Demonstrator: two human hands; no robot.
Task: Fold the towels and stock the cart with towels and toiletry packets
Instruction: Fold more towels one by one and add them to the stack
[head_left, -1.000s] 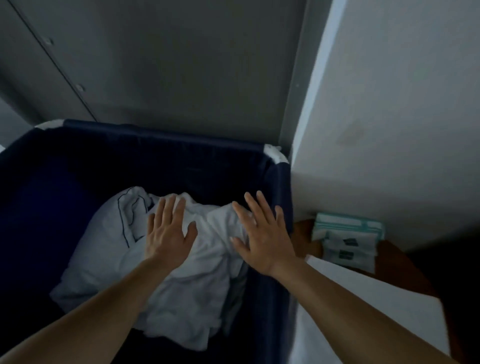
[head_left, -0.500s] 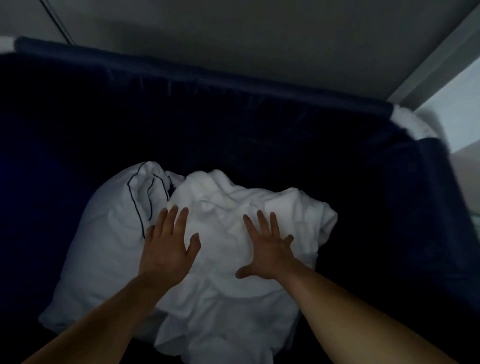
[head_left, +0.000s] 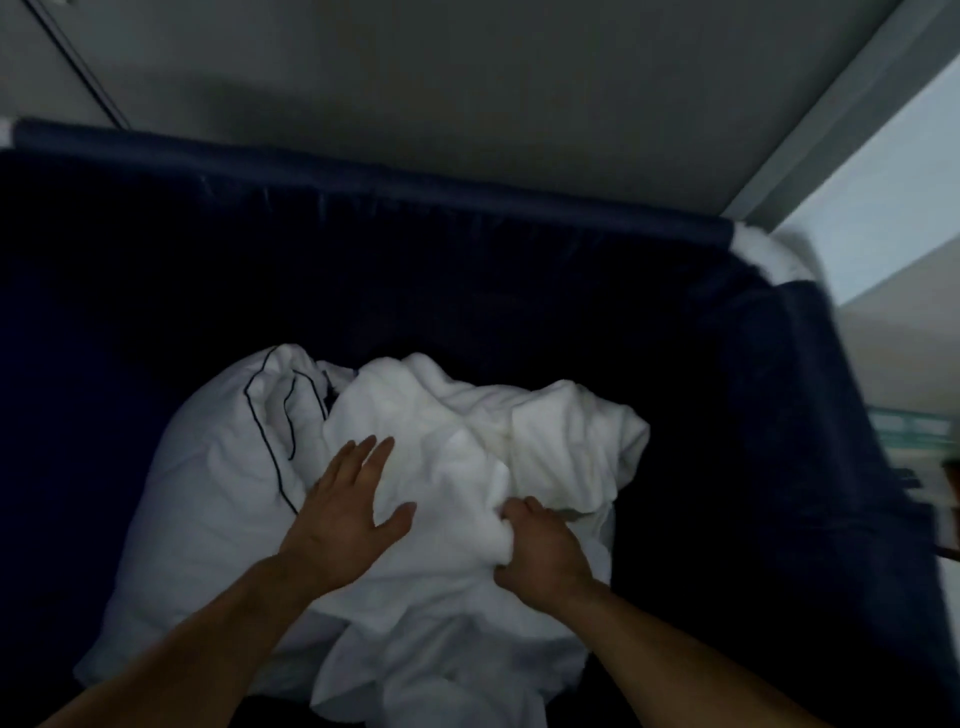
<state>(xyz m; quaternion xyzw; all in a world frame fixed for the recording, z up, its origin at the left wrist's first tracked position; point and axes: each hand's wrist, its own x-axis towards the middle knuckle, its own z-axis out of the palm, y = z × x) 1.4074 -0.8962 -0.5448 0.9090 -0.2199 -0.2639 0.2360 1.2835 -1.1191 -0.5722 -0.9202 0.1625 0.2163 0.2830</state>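
Observation:
A crumpled white towel (head_left: 467, 426) lies in a heap inside a deep navy fabric bin (head_left: 363, 249). My right hand (head_left: 540, 556) grips a bunched fold of the towel near its front right, fingers curled into the cloth. My left hand (head_left: 345, 512) rests flat on the towel's left part with straight, spread fingers. Under and to the left of the towel lies a white pillowcase with dark piping (head_left: 223, 467).
The bin's dark rim (head_left: 415, 182) runs across the back, with a white corner piece (head_left: 763, 254) at the right. Grey cabinet doors (head_left: 467, 78) stand behind it. At the far right edge, blurred teal-and-white packets (head_left: 919, 431) show past the bin wall.
My right hand has gone from lying flat on the towel to gripping a fold of it. The left hand stays flat. The view has shifted left and down into the bin.

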